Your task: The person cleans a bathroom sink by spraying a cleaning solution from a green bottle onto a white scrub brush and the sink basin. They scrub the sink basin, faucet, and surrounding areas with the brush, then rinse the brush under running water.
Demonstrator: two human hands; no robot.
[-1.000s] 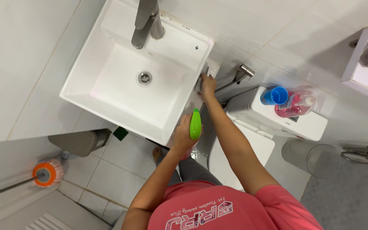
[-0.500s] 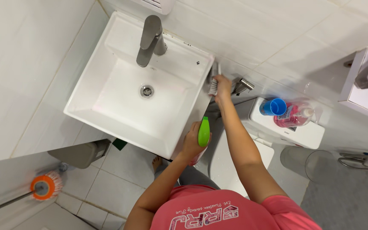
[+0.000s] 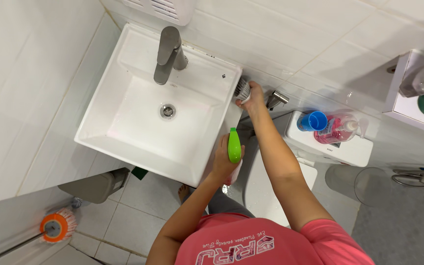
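Note:
My right hand (image 3: 255,96) grips a small scrub brush (image 3: 242,89) and presses its bristles against the right outer side of the white square sink (image 3: 138,73), near the back corner by the wall. My left hand (image 3: 225,162) holds a spray bottle with a green trigger head (image 3: 234,145) beside the sink's front right corner. A grey faucet (image 3: 168,48) stands at the sink's back edge.
A white toilet tank (image 3: 349,147) at right carries a blue cup (image 3: 314,120) and a pink liquid bottle (image 3: 339,128). A grey bin (image 3: 94,185) sits below the sink, an orange toilet brush (image 3: 55,226) at lower left. A shelf (image 3: 403,98) is at upper right.
My right hand with the brush has moved up along the sink's right side toward the wall. My left hand with the spray bottle stayed near the sink's front corner; the view tilted down.

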